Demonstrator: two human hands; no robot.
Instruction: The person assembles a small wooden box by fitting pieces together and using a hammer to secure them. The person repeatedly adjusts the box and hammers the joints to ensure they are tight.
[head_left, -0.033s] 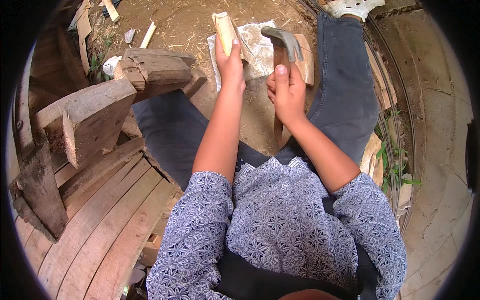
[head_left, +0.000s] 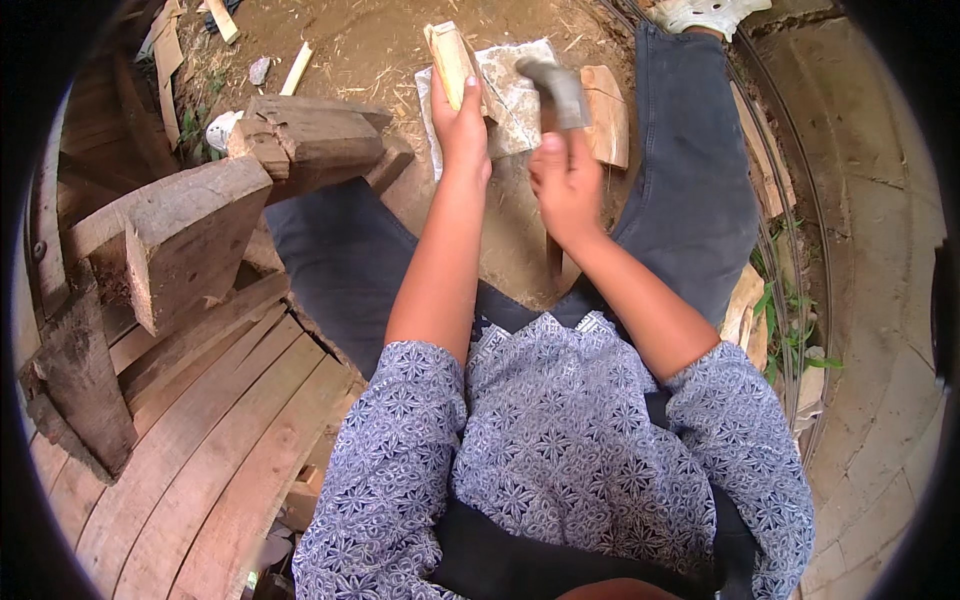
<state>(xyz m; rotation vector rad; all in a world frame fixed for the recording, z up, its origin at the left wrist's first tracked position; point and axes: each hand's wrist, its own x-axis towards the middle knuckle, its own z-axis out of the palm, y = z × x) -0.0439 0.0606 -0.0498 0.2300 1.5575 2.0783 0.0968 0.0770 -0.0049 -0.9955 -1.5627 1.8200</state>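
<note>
My left hand (head_left: 463, 140) grips a pale, split piece of wood (head_left: 452, 60) that stands tilted upward, its fingers mostly hidden behind it. In my closed right hand (head_left: 570, 195) is a claw hammer (head_left: 560, 95). Its grey metal head is smeared by motion and lies to the right of the wood, apart from it. The wooden handle shows again below the fist. Behind both hands a dirty white sheet (head_left: 515, 70) lies on the ground. A cut wood block (head_left: 605, 120) sits just right of the hammer head.
Rough timber blocks (head_left: 310, 140) and a thick beam end (head_left: 195, 235) crowd the left, above wooden planks (head_left: 200, 470). My dark-trousered legs (head_left: 690, 170) spread around the work spot. Thin rods (head_left: 790, 260) run along a concrete slab (head_left: 870, 300) at right. Wood scraps (head_left: 296, 70) litter the dirt.
My right hand and the hammer have shifted slightly left, and the hammer head has turned, with its claw less visible. The left hand and its wood stay in place.
</note>
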